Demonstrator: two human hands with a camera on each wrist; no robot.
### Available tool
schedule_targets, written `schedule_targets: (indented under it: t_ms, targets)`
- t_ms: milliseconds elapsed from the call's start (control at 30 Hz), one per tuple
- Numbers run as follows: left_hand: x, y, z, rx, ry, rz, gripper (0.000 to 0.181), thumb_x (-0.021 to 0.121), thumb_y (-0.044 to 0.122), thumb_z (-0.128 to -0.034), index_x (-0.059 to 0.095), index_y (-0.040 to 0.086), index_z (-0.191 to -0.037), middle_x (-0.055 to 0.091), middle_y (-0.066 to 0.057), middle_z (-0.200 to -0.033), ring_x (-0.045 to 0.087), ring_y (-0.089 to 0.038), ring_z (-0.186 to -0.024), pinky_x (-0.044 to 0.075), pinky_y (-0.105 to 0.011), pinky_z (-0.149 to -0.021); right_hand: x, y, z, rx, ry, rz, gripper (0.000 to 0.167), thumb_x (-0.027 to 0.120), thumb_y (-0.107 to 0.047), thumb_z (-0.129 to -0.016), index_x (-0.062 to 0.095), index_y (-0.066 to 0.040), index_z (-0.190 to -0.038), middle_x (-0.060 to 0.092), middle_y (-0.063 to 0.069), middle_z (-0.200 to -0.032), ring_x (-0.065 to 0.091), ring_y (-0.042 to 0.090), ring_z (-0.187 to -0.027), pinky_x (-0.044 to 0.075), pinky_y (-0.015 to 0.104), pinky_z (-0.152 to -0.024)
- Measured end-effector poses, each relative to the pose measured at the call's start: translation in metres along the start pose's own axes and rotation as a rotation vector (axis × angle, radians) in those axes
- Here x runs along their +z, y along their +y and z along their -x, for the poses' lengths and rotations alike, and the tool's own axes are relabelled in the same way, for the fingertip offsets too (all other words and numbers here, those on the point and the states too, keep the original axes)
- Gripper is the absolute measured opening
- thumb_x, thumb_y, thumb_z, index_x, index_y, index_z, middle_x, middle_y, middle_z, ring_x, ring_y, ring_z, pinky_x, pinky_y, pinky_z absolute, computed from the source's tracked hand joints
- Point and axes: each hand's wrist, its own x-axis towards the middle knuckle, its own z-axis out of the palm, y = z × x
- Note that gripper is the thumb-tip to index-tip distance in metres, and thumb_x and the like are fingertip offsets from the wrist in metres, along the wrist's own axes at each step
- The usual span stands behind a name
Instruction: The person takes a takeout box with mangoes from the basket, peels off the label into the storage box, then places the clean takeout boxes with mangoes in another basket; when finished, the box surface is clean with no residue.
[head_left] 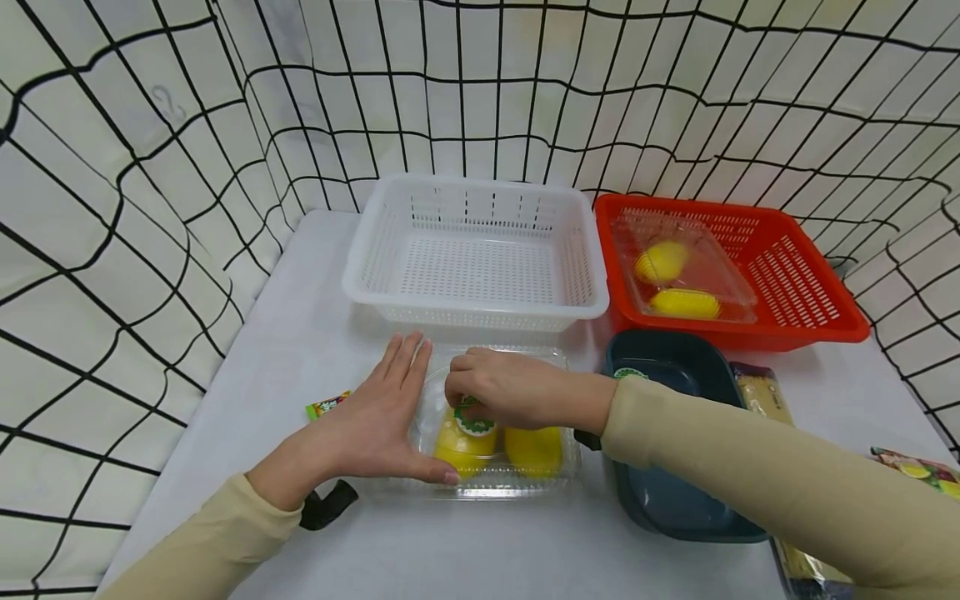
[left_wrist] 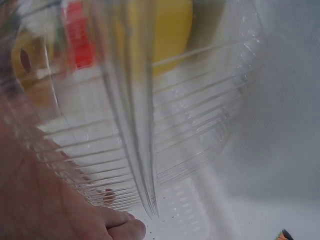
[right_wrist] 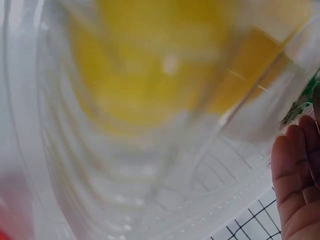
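A clear plastic box (head_left: 498,483) with two yellow lemons (head_left: 534,454) inside lies on the white table. My left hand (head_left: 382,417) spreads flat along its left side, fingers straight, thumb at the near edge. Over the lid, my right hand (head_left: 517,387) has curled fingers and pinches a round green-and-white sticker (head_left: 474,421) near the left lemon. In the right wrist view, that green sticker (right_wrist: 301,102) shows at the fingertips of the hand (right_wrist: 300,185). The left wrist view shows the box's ribbed wall (left_wrist: 200,140) close up, beside my hand (left_wrist: 50,200).
Behind the box stands a white basket (head_left: 472,312). The red basket (head_left: 795,321) holds another clear box with two lemons. A dark blue basin (head_left: 675,500) stands under my right forearm, with a green sticker (head_left: 632,372) at its rim. Nearby are a small colourful wrapper (head_left: 327,406) and a long packet (head_left: 763,396).
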Motion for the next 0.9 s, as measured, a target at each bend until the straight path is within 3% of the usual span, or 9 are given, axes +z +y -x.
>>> schedule_targets:
  t_ms: [267,600,900]
  targets:
    - [0.000,0.000,0.000,-0.004,-0.001,0.002,0.144,0.079,0.075,-0.0688,0.008,-0.013,-0.159,-0.002,-0.031,-0.168,-0.002,-0.051,-0.156,0.019,-0.061,-0.125,-0.002,-0.001,-0.002,-0.040,0.030,0.017,0.013,0.077,-0.014,-0.092,0.075,-0.012,-0.105,0.073,-0.001,-0.101,0.066,0.014,-0.094,0.057,0.021,-0.090]
    - [0.001,0.000,-0.001,0.000,0.004,0.009,0.145,0.079,0.075,-0.0682,0.008,-0.013,-0.158,-0.001,-0.032,-0.168,-0.001,-0.052,-0.156,0.019,-0.062,-0.125,-0.001,-0.001,-0.001,-0.070,0.038,0.090,0.018,0.076,-0.018,-0.093,0.080,-0.015,-0.110,0.075,-0.002,-0.104,0.068,0.012,-0.096,0.058,0.021,-0.092]
    - [0.001,-0.001,-0.001,-0.024,-0.011,0.017,0.145,0.078,0.077,-0.0683,0.006,-0.009,-0.160,-0.003,-0.029,-0.169,-0.002,-0.052,-0.156,0.023,-0.061,-0.124,-0.006,-0.001,0.014,-0.097,0.105,0.132,0.012,0.078,-0.019,-0.092,0.080,-0.014,-0.103,0.077,-0.002,-0.100,0.070,0.012,-0.092,0.058,0.021,-0.090]
